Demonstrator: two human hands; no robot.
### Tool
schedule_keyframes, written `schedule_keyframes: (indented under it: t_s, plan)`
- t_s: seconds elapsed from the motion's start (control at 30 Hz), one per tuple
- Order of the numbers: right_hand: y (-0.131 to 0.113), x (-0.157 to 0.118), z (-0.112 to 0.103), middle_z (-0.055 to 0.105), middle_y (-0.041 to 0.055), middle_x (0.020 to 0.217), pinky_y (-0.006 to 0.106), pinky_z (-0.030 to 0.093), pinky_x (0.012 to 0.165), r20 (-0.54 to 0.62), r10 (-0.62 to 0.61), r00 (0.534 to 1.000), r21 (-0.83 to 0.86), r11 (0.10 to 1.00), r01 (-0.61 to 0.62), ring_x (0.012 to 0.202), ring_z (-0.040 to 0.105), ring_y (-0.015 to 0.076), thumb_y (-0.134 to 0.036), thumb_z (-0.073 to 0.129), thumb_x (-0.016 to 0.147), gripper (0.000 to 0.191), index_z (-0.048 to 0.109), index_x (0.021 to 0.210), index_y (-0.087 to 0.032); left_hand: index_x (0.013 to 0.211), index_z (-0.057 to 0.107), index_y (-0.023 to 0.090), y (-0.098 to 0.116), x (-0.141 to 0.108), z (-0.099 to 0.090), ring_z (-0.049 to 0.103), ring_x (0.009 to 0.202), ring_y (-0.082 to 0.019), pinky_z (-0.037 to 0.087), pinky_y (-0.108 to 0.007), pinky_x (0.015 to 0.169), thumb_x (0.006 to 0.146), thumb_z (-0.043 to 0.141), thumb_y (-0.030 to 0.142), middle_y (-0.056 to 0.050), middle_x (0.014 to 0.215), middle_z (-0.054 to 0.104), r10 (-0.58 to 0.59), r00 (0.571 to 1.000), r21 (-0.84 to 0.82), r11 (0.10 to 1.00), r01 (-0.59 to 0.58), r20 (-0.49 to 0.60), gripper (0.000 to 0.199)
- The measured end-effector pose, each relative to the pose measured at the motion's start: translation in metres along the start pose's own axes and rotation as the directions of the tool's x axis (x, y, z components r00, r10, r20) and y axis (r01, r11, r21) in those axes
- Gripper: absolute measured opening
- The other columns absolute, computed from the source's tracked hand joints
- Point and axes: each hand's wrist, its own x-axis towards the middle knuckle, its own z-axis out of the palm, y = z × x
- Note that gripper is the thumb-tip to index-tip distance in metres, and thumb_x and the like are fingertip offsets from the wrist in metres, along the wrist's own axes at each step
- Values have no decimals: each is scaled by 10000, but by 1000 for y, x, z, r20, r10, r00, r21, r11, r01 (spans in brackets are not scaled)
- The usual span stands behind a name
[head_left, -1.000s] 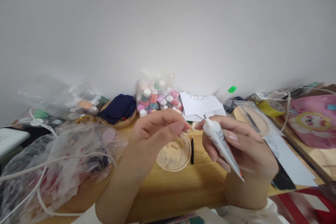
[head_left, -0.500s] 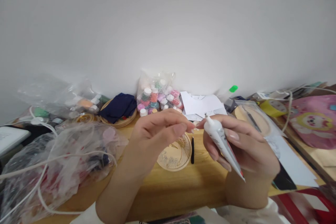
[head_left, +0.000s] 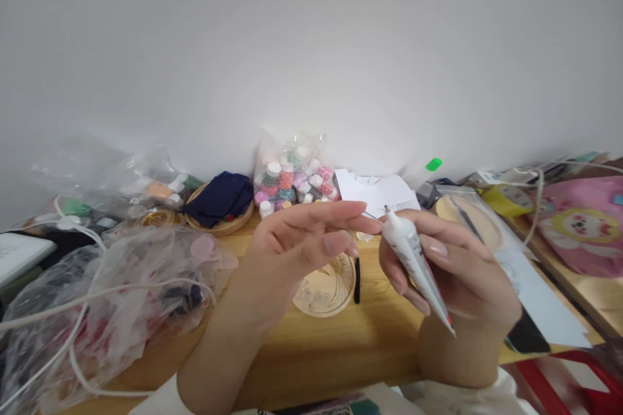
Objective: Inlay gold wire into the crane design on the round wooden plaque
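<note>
My right hand [head_left: 457, 262] is wrapped round a white glue tube [head_left: 413, 262] with dark print and a thin nozzle. The tube slants, nozzle up and tail down to the right. Opposite it, my left hand [head_left: 296, 240] reaches in with its fingers stretched out and its thumb apart. Its fingertips are close to the nozzle. A fine dark sliver [head_left: 370, 214], perhaps a pin, shows between the hands; which hand touches it I cannot tell. Below lies a round wooden disc [head_left: 318, 305] with a line pattern, partly covered by my left hand. A slim black tool [head_left: 357, 285] rests beside it.
On the wooden table [head_left: 311, 350], a bag of small colourful jars [head_left: 292, 178] stands against the wall. Crumpled clear plastic [head_left: 121, 305] and white cables fill the left. Dark blue cloth [head_left: 221, 201] lies behind. White papers [head_left: 374, 191] and a pink pouch [head_left: 584, 227] are further right.
My left thumb and fingertips have parted from a pinch, and the fingers have straightened toward the nozzle. The glue tube has shifted slightly right in my right hand.
</note>
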Motion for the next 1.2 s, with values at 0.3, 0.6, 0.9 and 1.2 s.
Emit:
schedule_keyframes:
  t_s: [0.3,0.6,0.9,1.2]
  plan:
    - [2,0,-2,658,10,658,163,270,346,37,-41,998,41,998,39,367,445,43,-425,619,891,233,656,974,-210,985,776,325,0,0,-1,653,828,-126,518,-248,781,828,756,295,15,965,768,-43,998,-64,997,45,37,161]
    - [-2,-1,-2,646,19,646,185,261,342,20,9,1000,15,1000,-9,386,453,65,-466,650,856,313,676,1015,-197,806,780,252,-1,2,1,626,639,-48,495,-114,623,697,864,235,41,692,713,-34,994,-107,994,23,-105,139]
    - [0,-3,-5,637,12,663,173,256,327,50,-1,999,7,1000,1,390,446,57,-483,638,857,345,638,1046,-195,803,785,229,-1,4,2,659,649,-32,526,-71,653,685,856,153,44,703,734,-37,993,-156,988,19,-109,157]
    - [-1,-3,-6,642,13,685,184,279,347,68,7,998,11,1000,-8,404,451,60,-467,621,877,322,630,1088,-222,835,791,248,-3,4,2,694,681,-39,545,-71,685,716,825,110,50,748,763,-22,997,-186,982,8,-73,186]
